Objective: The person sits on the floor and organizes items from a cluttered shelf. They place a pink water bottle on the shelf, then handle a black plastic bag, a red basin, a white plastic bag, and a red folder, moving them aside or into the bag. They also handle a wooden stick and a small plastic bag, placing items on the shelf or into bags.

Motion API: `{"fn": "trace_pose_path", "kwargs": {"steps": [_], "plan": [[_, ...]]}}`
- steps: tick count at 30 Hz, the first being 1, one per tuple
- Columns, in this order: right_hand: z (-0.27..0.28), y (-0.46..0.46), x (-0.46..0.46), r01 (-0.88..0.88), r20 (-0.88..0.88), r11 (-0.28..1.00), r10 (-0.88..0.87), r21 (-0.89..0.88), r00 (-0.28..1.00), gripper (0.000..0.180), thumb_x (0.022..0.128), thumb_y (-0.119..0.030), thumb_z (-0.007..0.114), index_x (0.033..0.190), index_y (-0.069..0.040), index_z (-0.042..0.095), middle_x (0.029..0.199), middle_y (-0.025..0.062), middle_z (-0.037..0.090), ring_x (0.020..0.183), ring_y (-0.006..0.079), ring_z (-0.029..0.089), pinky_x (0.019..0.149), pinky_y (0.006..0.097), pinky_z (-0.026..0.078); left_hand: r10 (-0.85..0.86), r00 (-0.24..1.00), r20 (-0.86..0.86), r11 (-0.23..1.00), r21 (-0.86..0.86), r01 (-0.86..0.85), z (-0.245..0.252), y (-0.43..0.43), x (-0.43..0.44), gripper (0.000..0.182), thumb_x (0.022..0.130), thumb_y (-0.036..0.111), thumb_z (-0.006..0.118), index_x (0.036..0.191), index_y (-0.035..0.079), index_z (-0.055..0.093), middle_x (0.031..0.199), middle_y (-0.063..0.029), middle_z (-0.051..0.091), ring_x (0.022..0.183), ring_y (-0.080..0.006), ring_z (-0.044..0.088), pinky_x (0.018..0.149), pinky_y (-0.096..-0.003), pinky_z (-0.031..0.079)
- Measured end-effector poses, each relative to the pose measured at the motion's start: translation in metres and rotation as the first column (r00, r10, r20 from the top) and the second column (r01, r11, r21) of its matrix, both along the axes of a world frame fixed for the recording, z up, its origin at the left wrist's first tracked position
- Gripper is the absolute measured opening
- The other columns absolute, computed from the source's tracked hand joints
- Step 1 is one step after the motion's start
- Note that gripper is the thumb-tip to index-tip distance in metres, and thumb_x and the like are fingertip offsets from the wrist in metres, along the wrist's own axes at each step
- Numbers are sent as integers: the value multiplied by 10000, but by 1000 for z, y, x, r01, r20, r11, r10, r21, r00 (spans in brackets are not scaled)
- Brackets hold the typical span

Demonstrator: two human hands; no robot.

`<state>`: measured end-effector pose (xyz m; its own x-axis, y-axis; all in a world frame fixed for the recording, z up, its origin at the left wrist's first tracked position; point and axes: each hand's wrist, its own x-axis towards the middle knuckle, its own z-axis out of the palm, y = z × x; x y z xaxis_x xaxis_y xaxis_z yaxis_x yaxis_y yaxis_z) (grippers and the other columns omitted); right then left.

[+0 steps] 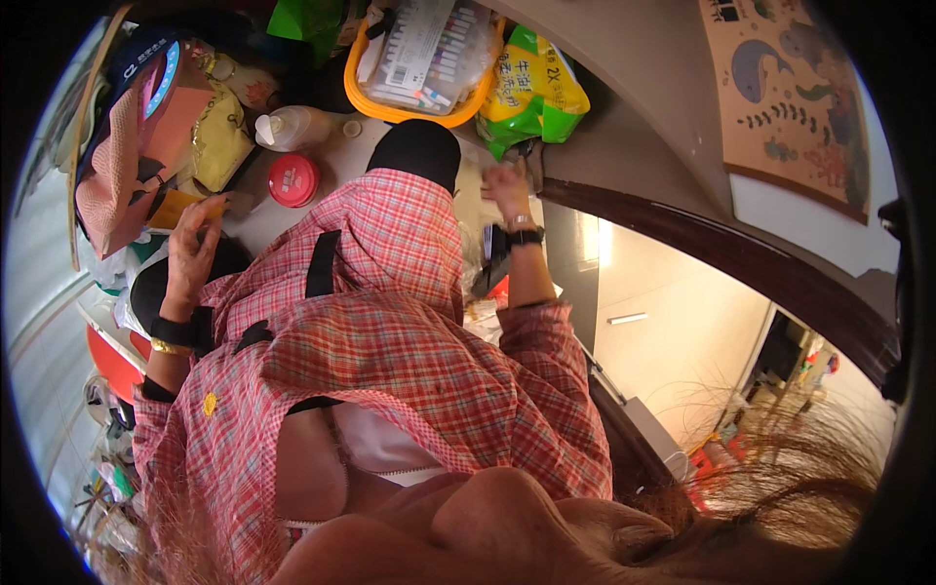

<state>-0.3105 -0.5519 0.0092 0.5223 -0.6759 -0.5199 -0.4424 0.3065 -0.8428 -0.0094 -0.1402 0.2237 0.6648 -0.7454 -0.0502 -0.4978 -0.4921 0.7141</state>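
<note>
My left hand (191,248), with a black band and a gold-coloured bracelet at the wrist, is raised at the left. Its fingertips are beside or on a flat orange-yellow piece (172,208); whether they grip it is unclear. My right hand (506,191), blurred and with bent fingers, is right of my black-covered knee (417,150); its grip cannot be made out. A watch-like black band circles that wrist. Between the hands and beyond my lap are a round red-lidded container (293,180), a whitish pump bottle (296,129) and a small round cap (352,129).
An orange-rimmed plastic basket (475,113) holds packs of markers. Beside it leans a yellow-green detergent bag (541,95). A pink woven hat (113,179) and a yellow packet (219,135) lie at the left. A dark wooden edge (702,245) curves along the right.
</note>
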Motion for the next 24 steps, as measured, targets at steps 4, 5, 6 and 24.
{"fn": "trace_pose_path", "kwargs": {"steps": [4, 5, 6, 24], "plan": [[26, -51, 113, 74, -41, 997, -73, 12, 996, 522, 814, -221, 706, 1223, 25, 494, 816, 78, 609, 611, 159, 590, 496, 297, 516, 22, 977, -211, 999, -31, -29, -8, -32, 10, 266, 865, 8, 546, 1126, 32, 590, 1031, -107, 609, 885, -190, 590, 787, -289, 474], [28, -59, 130, 22, -83, 994, -32, -111, 996, 484, 800, -213, 710, 1177, 33, 531, 845, 85, 629, 654, 165, 610, 500, 280, 511, 33, 965, -261, 998, -43, -45, -12, -42, 16, 264, 868, 13, 545, 1127, 31, 591, 1036, -106, 614, 890, -181, 591, 788, -288, 474], [26, -68, 144, -17, -8, 993, 16, -114, 1000, 439, 798, -194, 701, 1148, 26, 556, 866, 87, 639, 687, 172, 618, 539, 287, 517, 21, 961, -276, 998, -46, -35, -17, -52, 23, 257, 885, 35, 528, 1135, 26, 589, 1044, -108, 631, 915, -166, 597, 795, -279, 472], [7, -136, 180, -820, -850, 313, 67, -480, 523, 413, 865, -315, 479, 1109, -13, 619, 1243, 225, 534, 1142, 375, 508, 987, 435, 381, 134, 641, -756, 991, 100, -90, -168, -223, 69, 589, 831, 166, 594, 1360, 2, 394, 1125, -146, 603, 952, -202, 591, 807, -281, 477]]}}
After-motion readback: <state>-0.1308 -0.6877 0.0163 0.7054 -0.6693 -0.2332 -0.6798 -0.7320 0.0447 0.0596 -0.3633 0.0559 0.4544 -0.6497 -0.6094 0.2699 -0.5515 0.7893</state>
